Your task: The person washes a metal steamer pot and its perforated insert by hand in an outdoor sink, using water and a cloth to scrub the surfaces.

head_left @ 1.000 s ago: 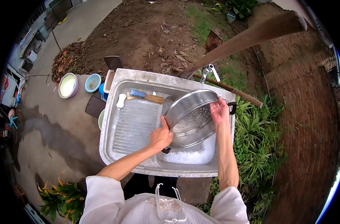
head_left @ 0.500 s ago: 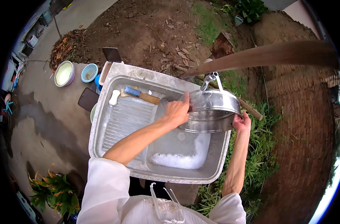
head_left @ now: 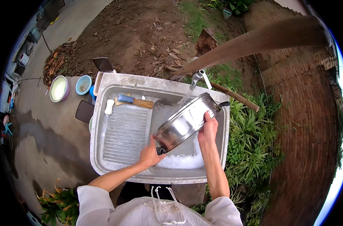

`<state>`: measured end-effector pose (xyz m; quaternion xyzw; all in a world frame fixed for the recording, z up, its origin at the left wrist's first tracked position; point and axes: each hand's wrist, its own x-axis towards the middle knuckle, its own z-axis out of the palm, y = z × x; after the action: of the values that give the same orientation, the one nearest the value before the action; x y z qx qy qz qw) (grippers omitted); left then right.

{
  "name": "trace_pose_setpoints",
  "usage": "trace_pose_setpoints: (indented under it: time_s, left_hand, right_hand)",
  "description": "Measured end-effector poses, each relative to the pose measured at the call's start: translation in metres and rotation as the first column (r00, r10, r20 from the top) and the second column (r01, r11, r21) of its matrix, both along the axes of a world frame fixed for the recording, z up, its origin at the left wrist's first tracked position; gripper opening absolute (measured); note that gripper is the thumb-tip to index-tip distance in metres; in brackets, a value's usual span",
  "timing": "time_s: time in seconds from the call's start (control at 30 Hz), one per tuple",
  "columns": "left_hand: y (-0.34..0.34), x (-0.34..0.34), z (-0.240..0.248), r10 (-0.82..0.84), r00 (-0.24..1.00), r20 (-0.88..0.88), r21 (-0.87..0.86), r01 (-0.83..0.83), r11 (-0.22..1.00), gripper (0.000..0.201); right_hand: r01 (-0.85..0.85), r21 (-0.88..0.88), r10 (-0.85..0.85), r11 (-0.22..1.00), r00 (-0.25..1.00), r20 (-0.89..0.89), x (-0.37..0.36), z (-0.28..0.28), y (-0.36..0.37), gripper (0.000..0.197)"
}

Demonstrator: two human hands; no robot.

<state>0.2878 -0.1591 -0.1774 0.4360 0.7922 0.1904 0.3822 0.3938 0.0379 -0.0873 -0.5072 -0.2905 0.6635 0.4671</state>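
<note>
A shiny stainless-steel pot (head_left: 184, 122) with dark handles at its two ends hangs tilted over the right basin of a stone sink (head_left: 141, 177). My left hand (head_left: 149, 154) grips its lower left end beside one handle. On the right, my right hand (head_left: 209, 130) clasps the pot's wall, thumb up, below the other handle. The pot's opening faces away from me, so its inside is hidden. Water runs from the faucet (head_left: 197, 80) just behind the pot. White suds (head_left: 182, 162) lie in the basin beneath it.
A blue-bristled wooden brush (head_left: 135, 101) and a white bone-shaped item (head_left: 109, 107) lie above the sink's ribbed washboard (head_left: 126, 135). A thick wooden pole (head_left: 250, 45) slants behind the faucet. Two basins (head_left: 59, 89) stand on the ground at left. Green plants (head_left: 246, 139) border the right side.
The pot has turned in my hands and come closer, its outer side now toward me. My left hand has moved from its far left rim down to its near left end.
</note>
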Motion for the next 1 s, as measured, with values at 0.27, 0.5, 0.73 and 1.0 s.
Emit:
trace_pose_setpoints:
  time_s: [0.27, 0.5, 0.73, 1.0]
  left_hand:
    - [-0.067, 0.018, -0.041, 0.006, 0.965, 0.261, 0.044, -0.018, 0.999, 0.062]
    - [-0.061, 0.018, 0.003, 0.022, 0.92, 0.392, 0.144, -0.084, 0.986, 0.044]
    - [-0.051, 0.007, -0.037, 0.323, 0.656, 0.682, -0.194, -0.264, 0.945, 0.039]
    - [-0.034, 0.01, -0.059, 0.494, 0.516, 0.7, -0.275, -0.443, 0.853, 0.051]
  right_hand:
    - [-0.382, -0.027, 0.377, 0.924, 0.894, 0.242, -0.017, -0.028, -0.025, 0.018]
    - [-0.416, -0.045, 0.402, 0.908, 0.839, 0.368, -0.004, -0.005, 0.024, 0.029]
    - [-0.412, -0.057, 0.404, 0.909, 0.843, 0.355, 0.067, -0.003, -0.011, 0.045]
    - [-0.215, 0.01, 0.212, 0.977, 0.969, 0.13, 0.157, -0.029, -0.021, 0.061]
